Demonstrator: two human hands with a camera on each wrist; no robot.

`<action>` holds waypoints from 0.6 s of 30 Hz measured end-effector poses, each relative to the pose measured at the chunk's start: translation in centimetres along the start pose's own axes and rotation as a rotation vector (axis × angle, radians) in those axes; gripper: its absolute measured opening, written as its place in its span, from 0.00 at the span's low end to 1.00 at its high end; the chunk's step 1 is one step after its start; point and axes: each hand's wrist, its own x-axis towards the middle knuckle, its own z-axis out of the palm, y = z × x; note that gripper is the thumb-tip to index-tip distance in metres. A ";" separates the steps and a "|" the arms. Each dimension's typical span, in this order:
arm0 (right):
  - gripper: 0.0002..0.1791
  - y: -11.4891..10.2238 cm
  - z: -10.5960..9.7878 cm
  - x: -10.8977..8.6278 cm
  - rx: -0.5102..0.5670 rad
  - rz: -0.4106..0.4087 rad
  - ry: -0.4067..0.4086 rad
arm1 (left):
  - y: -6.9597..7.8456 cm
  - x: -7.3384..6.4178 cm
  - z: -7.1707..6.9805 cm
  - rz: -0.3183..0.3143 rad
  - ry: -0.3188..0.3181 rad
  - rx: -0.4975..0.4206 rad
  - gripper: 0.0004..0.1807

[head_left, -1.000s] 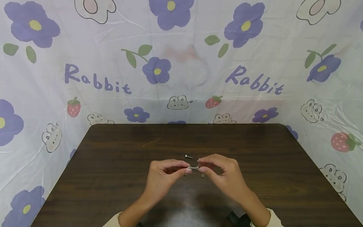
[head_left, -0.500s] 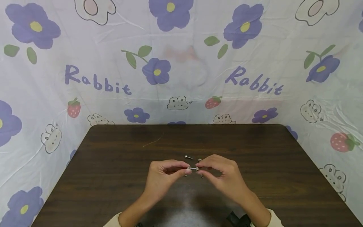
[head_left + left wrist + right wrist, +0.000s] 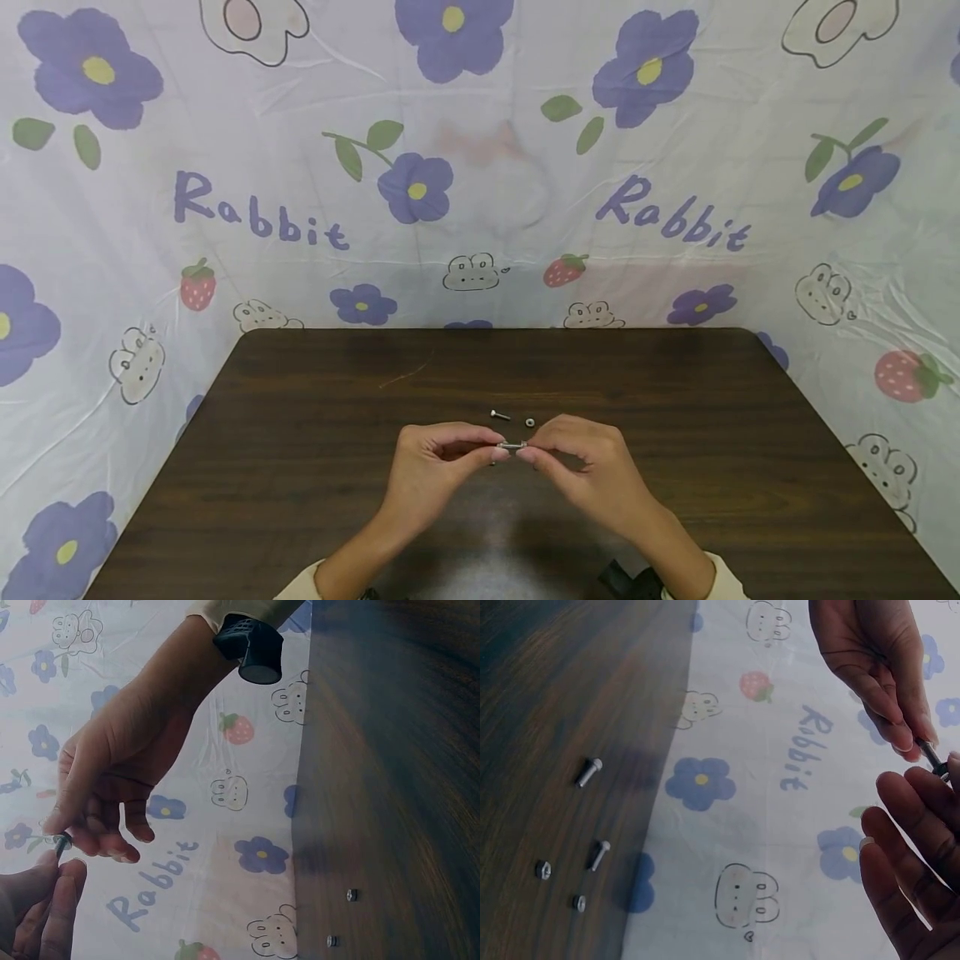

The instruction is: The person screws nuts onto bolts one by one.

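Note:
My left hand (image 3: 431, 467) pinches one end of a small metal bolt (image 3: 512, 446) between thumb and index finger, above the table. The bolt lies level, pointing to the right. At its right end is a nut (image 3: 940, 770), held at the fingertips of my right hand (image 3: 592, 458). In the left wrist view the nut (image 3: 64, 841) shows as a ring around the shank, between the two hands. The bolt's left end is covered by the left fingertips. In the right wrist view the other right fingers (image 3: 900, 862) are spread apart.
On the dark wooden table (image 3: 300, 467) lie two loose bolts (image 3: 590, 772) (image 3: 600, 855) and two nuts (image 3: 544, 869) (image 3: 579, 903). They sit just behind and beneath the hands. A printed cloth (image 3: 480, 167) hangs around the table's back and sides.
My right fingertips have shifted slightly left and regripped at the nut. The loose nut behind them now shows fully, while the nearer one is hidden behind the right thumb. The left hand stays put.

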 end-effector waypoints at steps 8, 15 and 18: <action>0.06 -0.1 -0.2 -0.1 -0.007 0.055 -0.004 | 0.0 0.0 0.0 0.007 -0.004 0.004 0.05; 0.22 -0.1 -0.2 0.0 0.008 -0.016 0.034 | -0.1 0.1 0.0 0.017 0.000 0.008 0.05; 0.21 0.0 -0.1 0.1 0.018 -0.066 0.043 | 0.0 0.0 0.0 0.012 0.001 0.010 0.05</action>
